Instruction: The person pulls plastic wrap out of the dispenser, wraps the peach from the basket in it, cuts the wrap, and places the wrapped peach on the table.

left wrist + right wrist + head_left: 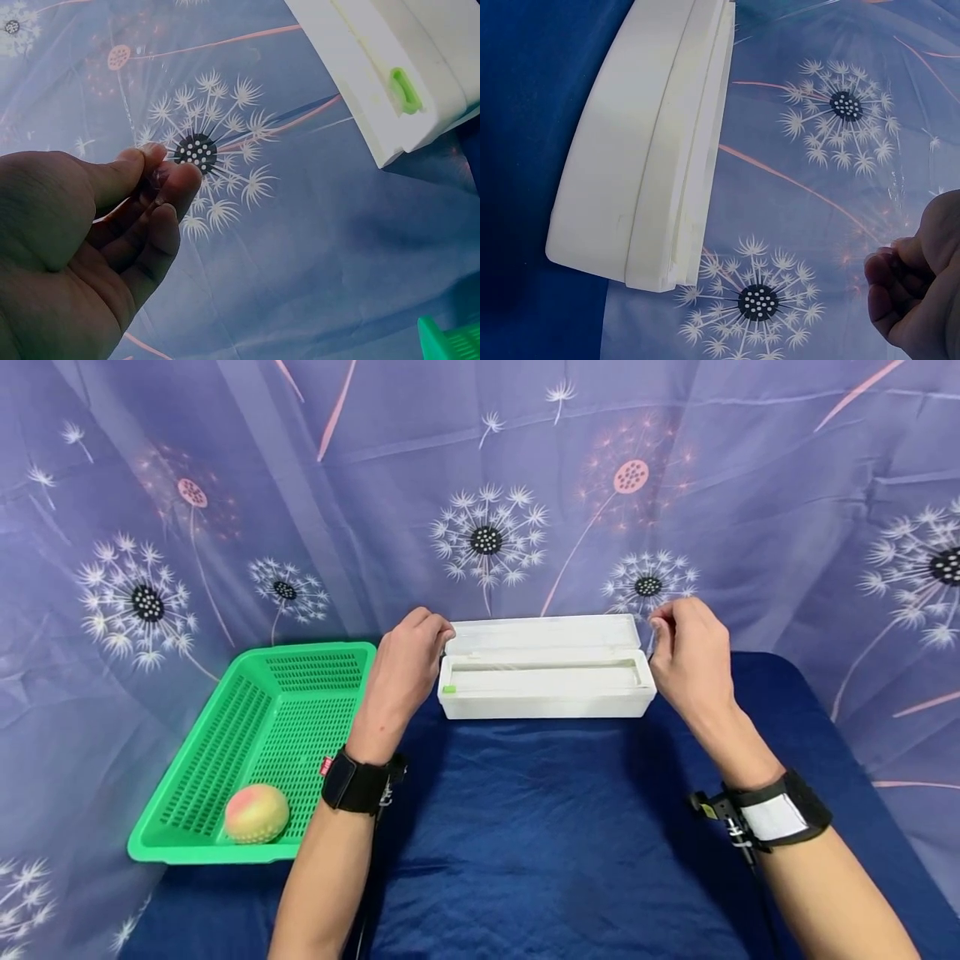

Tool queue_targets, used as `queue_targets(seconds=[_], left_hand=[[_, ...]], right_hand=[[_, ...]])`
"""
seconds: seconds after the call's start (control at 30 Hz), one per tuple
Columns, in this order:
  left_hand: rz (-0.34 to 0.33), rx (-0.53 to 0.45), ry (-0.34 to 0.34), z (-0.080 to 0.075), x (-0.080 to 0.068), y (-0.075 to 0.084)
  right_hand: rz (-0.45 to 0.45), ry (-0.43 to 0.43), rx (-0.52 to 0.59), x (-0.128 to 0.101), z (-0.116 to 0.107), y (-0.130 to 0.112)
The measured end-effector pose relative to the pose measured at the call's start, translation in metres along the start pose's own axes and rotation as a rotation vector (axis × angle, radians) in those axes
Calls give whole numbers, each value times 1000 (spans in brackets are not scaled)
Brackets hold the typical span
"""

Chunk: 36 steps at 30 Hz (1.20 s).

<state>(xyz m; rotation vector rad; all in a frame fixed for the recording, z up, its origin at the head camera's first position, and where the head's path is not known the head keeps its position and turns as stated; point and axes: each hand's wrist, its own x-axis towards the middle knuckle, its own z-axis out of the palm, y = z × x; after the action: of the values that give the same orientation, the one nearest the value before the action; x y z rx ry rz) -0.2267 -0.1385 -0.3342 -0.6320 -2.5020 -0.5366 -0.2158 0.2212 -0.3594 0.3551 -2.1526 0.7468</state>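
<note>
Already lid up on box (545,681) | both hands (405,664) (688,656) pinch film ends; fingers closed on film | wrapping fruit (257,813) judged still ahead

Both forearms run off the bottom edge of the head view. The right hand (919,281) is cut by the right wrist view's lower right corner. Whether the left hand (97,240) pinches clear film between thumb and fingertips cannot be told.
</note>
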Motion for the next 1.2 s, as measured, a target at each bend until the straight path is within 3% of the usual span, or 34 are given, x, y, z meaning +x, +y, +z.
queue_targets(seconds=[0.53,1.2], left_hand=[[-10,4,-3,-3,1,2],[4,-8,63,-2,-1,3]], right_hand=[[8,19,7,-1,0,0],[6,67,11,0,-1,-3]])
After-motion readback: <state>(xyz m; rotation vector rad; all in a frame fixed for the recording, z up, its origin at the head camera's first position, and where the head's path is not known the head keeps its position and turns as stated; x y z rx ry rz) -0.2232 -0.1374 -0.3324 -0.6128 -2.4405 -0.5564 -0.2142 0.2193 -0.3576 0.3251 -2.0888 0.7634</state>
